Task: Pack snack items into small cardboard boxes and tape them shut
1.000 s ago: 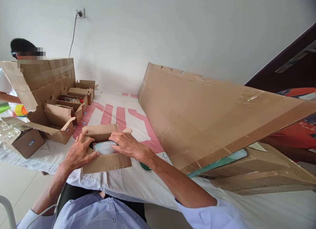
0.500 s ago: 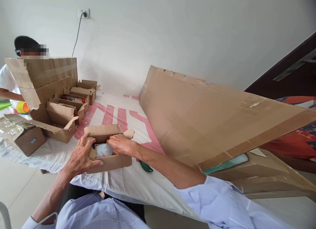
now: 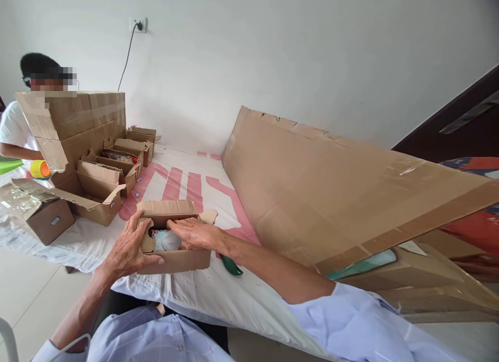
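A small open cardboard box point(image 3: 175, 262) rests on the white cloth in front of me. My left hand point(image 3: 130, 247) grips its left end, thumb along the front wall and fingers at the back. Inside lies a pale blue and white rounded item point(image 3: 168, 241) with a printed pattern; its kind is unclear. My right hand point(image 3: 195, 233) reaches over the right side into the box, fingers stretched out beside and over the item. Its thumb and underside are hidden. A torn flap point(image 3: 208, 216) sticks out at the right end.
Several open cardboard boxes point(image 3: 91, 193) line the left, before a wall of stacked boxes point(image 3: 93, 115). A person point(image 3: 17, 128) sits behind it. A large cardboard sheet point(image 3: 331, 190) leans on the right. A dark green object point(image 3: 231, 266) lies right of my box.
The fingers of my right hand have straightened and moved slightly left over the item. My left hand keeps its grip on the box. The whole view has shifted a little.
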